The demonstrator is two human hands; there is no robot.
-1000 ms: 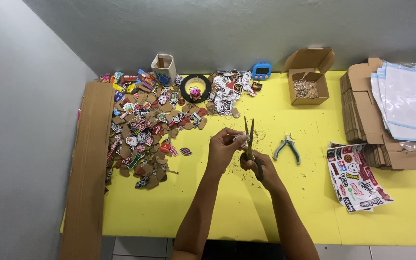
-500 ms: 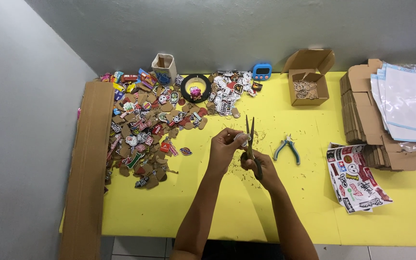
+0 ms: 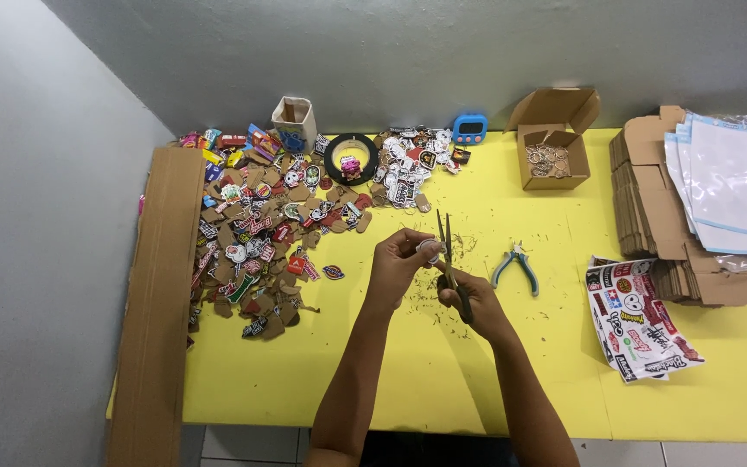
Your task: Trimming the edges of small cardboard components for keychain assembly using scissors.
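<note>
Over the middle of the yellow table (image 3: 391, 380), my left hand (image 3: 397, 266) pinches a small round sticker piece (image 3: 430, 249) between its fingertips. My right hand (image 3: 475, 303) grips a pair of scissors (image 3: 448, 252) with the blades pointing up and slightly apart, right against the sticker piece. Small brown cardboard trimmings are scattered on the table under both hands.
A heap of cut stickers and cardboard scraps (image 3: 261, 233) lies at left, beside a long cardboard strip (image 3: 156, 294). Blue-handled pliers (image 3: 516, 266) lie right of my hands. A sticker sheet (image 3: 637, 316), flat cardboard stack (image 3: 650, 216), plastic bags (image 3: 732, 186), open box of rings (image 3: 551, 151), tape roll (image 3: 352, 157), blue timer (image 3: 469, 127).
</note>
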